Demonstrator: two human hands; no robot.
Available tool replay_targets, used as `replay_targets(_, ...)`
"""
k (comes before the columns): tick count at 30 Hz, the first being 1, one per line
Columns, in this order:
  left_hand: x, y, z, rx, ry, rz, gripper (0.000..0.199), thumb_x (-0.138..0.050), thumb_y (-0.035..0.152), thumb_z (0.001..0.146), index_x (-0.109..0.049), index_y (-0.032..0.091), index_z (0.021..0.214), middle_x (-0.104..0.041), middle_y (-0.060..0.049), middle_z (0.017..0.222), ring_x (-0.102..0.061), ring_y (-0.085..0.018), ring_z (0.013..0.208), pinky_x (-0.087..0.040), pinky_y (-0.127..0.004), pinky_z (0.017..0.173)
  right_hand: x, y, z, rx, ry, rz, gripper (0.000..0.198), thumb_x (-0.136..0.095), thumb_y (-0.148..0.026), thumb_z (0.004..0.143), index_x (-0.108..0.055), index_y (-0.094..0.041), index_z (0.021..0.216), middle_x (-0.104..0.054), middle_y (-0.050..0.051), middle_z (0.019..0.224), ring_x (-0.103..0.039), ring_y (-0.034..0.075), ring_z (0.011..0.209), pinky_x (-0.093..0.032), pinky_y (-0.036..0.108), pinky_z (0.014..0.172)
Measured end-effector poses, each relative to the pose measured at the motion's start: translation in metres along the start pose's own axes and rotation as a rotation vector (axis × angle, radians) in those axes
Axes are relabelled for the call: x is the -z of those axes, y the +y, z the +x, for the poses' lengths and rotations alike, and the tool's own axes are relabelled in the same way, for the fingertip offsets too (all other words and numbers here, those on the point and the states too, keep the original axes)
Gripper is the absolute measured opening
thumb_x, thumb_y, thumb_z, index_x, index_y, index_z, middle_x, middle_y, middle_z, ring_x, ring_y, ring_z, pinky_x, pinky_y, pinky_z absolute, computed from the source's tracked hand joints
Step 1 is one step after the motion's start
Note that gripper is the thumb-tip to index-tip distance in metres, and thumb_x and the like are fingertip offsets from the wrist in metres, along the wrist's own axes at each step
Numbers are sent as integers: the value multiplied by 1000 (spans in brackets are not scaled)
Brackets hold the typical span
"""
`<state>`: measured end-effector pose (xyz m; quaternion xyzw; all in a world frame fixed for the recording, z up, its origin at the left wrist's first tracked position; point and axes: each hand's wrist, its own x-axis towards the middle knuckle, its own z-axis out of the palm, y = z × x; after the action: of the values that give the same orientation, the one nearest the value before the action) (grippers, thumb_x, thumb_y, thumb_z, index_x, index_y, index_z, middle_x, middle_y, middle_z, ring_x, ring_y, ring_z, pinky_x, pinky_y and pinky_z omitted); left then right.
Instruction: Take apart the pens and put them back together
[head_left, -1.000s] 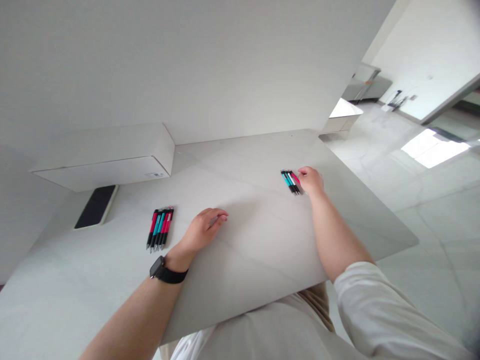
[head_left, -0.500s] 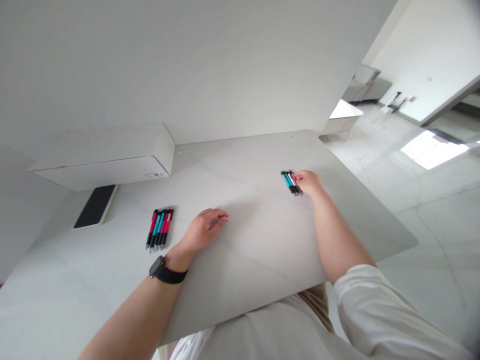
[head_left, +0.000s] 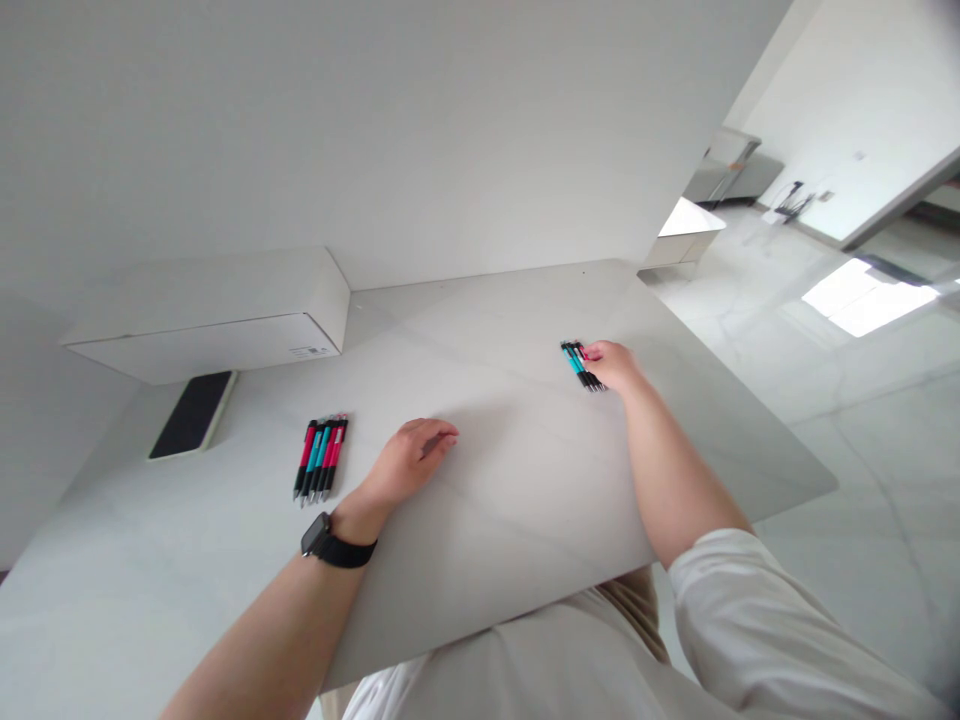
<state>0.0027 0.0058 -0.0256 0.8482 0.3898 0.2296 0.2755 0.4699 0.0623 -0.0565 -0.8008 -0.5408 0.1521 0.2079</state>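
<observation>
My left hand [head_left: 415, 458], a black watch on its wrist, rests on the table with fingers curled and the tips close to the thumb; I see nothing in it. Left of it lies a row of several pens [head_left: 321, 460], red and teal with black grips, side by side. At the right, my right hand [head_left: 616, 366] is at a second row of pens [head_left: 576, 366], teal ones showing at its left edge. The fingers pinch a red pen [head_left: 587, 352] at the right side of that row, and they partly cover the pens there.
A long white box [head_left: 217, 325] stands at the back left against the wall. In front of it a dark-screened phone [head_left: 191, 415] lies on the pale marbled table [head_left: 495, 540]. The table's right edge drops to a shiny floor [head_left: 847, 420].
My right hand has shifted slightly left against the right row of pens, which now sits closer together. The left hand stays in place.
</observation>
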Motion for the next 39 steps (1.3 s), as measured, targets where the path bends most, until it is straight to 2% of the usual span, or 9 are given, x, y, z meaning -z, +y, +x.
replay_targets(14, 1, 2, 0, 5, -19, 6, 28, -49, 41, 104, -73, 26, 109, -76, -5, 106, -69, -22, 100, -52, -37, 94, -3, -15, -9, 33, 22, -12, 26, -74, -29, 85, -77, -24, 111, -80, 4, 108, -74, 22, 99, -55, 34, 93)
replay_targets(39, 3, 5, 0, 9, -22, -13, 26, -50, 38, 104, -73, 26, 109, -76, -6, 107, -69, -23, 101, -53, -38, 96, -5, -31, -19, 113, 115, -70, 23, -66, -31, 93, -78, -24, 111, -77, 9, 112, -70, 22, 100, -51, 34, 93)
